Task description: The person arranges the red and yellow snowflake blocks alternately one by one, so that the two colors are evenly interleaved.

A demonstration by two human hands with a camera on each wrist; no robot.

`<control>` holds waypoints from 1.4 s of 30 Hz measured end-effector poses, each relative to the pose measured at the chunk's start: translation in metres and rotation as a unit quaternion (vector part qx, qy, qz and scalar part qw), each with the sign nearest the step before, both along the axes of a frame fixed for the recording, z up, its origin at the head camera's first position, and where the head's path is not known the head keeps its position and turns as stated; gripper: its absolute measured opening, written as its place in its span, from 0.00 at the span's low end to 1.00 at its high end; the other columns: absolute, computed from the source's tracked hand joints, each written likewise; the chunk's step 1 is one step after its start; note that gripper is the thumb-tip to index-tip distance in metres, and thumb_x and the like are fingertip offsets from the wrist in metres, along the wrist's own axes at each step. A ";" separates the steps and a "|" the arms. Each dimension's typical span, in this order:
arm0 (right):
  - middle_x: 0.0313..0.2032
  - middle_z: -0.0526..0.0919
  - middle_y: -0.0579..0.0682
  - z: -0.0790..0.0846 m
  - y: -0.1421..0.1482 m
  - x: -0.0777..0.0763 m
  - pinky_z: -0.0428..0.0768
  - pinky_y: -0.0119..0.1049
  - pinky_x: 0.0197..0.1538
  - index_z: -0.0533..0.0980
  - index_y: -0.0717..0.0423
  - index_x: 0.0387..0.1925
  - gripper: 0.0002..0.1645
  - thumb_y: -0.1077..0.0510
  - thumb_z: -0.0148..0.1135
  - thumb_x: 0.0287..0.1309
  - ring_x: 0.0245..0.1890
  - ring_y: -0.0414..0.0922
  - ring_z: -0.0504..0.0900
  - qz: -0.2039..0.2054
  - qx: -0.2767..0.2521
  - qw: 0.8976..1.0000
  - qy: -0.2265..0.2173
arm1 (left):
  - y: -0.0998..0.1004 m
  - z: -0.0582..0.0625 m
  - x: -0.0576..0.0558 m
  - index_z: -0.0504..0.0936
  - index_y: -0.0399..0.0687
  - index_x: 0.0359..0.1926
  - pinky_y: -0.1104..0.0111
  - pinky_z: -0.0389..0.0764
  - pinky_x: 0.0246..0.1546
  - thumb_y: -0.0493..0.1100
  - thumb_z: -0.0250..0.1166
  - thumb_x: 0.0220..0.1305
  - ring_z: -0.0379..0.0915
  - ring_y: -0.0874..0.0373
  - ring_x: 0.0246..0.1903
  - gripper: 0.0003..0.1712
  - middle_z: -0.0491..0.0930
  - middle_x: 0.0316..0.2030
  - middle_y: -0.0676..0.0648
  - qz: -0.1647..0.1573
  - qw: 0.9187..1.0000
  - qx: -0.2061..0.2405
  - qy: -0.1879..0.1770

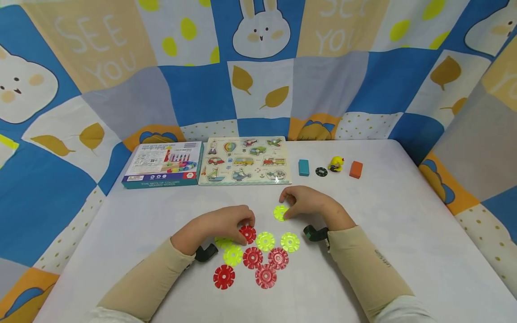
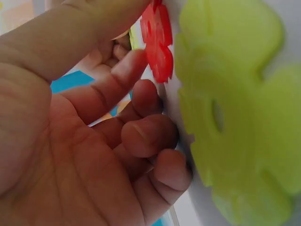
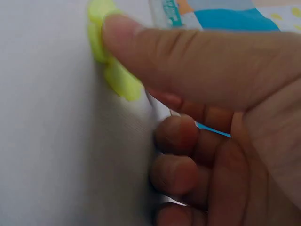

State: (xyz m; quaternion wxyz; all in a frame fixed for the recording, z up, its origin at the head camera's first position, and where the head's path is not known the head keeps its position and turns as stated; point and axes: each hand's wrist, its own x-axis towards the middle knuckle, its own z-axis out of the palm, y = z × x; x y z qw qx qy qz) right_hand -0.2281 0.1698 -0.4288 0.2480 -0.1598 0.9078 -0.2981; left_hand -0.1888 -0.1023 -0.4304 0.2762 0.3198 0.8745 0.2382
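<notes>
My left hand (image 1: 226, 223) is over the left side of a group of notched plastic interlocking discs. Its thumb and index finger pinch a red disc (image 1: 248, 233), seen edge-on between the fingertips in the left wrist view; the other fingers curl near the tabletop. A yellow-green disc (image 2: 225, 103) looms close beside that hand. Farther back and right, my right hand (image 1: 311, 204) has thumb and index finger at the edges of a single yellow-green disc (image 1: 279, 212). In the right wrist view, the thumb covers part of this disc (image 3: 123, 82); the index fingertip is hidden.
Several red discs (image 1: 265, 276) and yellow-green discs (image 1: 290, 242) lie between the forearms. Behind stand a boxed set (image 1: 161, 163) and a picture puzzle board (image 1: 245, 160). At back right are a blue block (image 1: 304, 168), black chip (image 1: 321, 172), yellow duck (image 1: 336, 164) and orange block (image 1: 356, 169).
</notes>
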 end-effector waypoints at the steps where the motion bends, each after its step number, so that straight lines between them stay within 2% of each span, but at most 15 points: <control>1: 0.28 0.71 0.50 0.000 -0.002 0.001 0.66 0.39 0.35 0.77 0.45 0.38 0.22 0.49 0.77 0.40 0.31 0.46 0.69 -0.003 0.010 1.000 0.003 | 0.000 0.000 0.001 0.75 0.58 0.39 0.69 0.74 0.37 0.48 0.77 0.44 0.69 0.60 0.37 0.22 0.73 0.35 0.56 0.004 1.000 0.001 -0.002; 4: 0.29 0.71 0.50 0.002 -0.006 0.004 0.66 0.39 0.35 0.76 0.46 0.35 0.20 0.50 0.77 0.40 0.32 0.46 0.69 -0.003 0.027 1.000 0.004 | 0.002 0.001 0.002 0.74 0.56 0.38 0.69 0.75 0.34 0.47 0.77 0.43 0.70 0.60 0.36 0.23 0.73 0.33 0.55 0.012 1.000 0.001 -0.003; 8: 0.28 0.72 0.50 0.005 -0.009 0.006 0.66 0.39 0.34 0.76 0.47 0.34 0.18 0.51 0.76 0.42 0.31 0.46 0.70 0.004 0.029 1.000 -0.001 | 0.003 0.002 0.003 0.73 0.59 0.39 0.70 0.76 0.33 0.47 0.77 0.44 0.71 0.60 0.35 0.24 0.74 0.33 0.56 0.012 1.000 -0.012 0.007; 11: 0.29 0.72 0.50 0.006 -0.012 0.007 0.67 0.39 0.34 0.76 0.47 0.36 0.19 0.51 0.76 0.42 0.31 0.46 0.70 0.009 0.031 0.999 0.001 | 0.003 0.004 0.003 0.74 0.62 0.42 0.69 0.74 0.34 0.48 0.76 0.45 0.71 0.61 0.35 0.23 0.75 0.34 0.58 0.007 0.999 -0.028 0.025; 16: 0.29 0.72 0.49 0.007 -0.015 0.010 0.66 0.39 0.33 0.75 0.48 0.37 0.25 0.48 0.79 0.36 0.31 0.45 0.69 0.009 0.047 0.999 0.016 | 0.003 0.007 0.003 0.78 0.60 0.46 0.68 0.74 0.39 0.51 0.75 0.47 0.70 0.62 0.36 0.24 0.74 0.36 0.60 -0.005 0.998 -0.046 0.050; 22: 0.29 0.73 0.48 0.008 -0.017 0.011 0.66 0.39 0.33 0.75 0.49 0.34 0.23 0.48 0.78 0.38 0.30 0.45 0.69 0.006 0.056 0.998 0.014 | 0.001 0.009 0.003 0.80 0.62 0.49 0.68 0.74 0.39 0.51 0.75 0.46 0.70 0.63 0.38 0.26 0.73 0.38 0.61 -0.006 0.997 -0.060 0.055; 29: 0.26 0.71 0.50 0.005 -0.018 0.010 0.66 0.38 0.34 0.72 0.51 0.34 0.24 0.51 0.78 0.38 0.29 0.45 0.70 0.007 0.024 1.000 0.005 | 0.002 0.011 0.006 0.77 0.62 0.51 0.68 0.75 0.40 0.48 0.75 0.47 0.69 0.63 0.39 0.28 0.71 0.39 0.60 -0.021 0.996 -0.074 0.056; 37: 0.25 0.70 0.48 0.000 -0.014 0.007 0.66 0.37 0.33 0.72 0.53 0.32 0.20 0.52 0.75 0.44 0.28 0.43 0.69 -0.004 -0.022 1.000 -0.014 | 0.007 0.014 0.014 0.78 0.60 0.52 0.68 0.74 0.37 0.50 0.73 0.48 0.69 0.63 0.34 0.28 0.72 0.38 0.59 -0.052 0.986 -0.105 0.118; 42: 0.25 0.70 0.48 0.000 -0.013 0.006 0.66 0.37 0.33 0.72 0.54 0.32 0.19 0.53 0.75 0.45 0.27 0.43 0.69 -0.003 -0.041 0.999 -0.024 | 0.007 0.015 0.015 0.78 0.62 0.56 0.69 0.73 0.33 0.50 0.72 0.48 0.68 0.62 0.33 0.30 0.72 0.39 0.57 -0.067 0.981 -0.122 0.137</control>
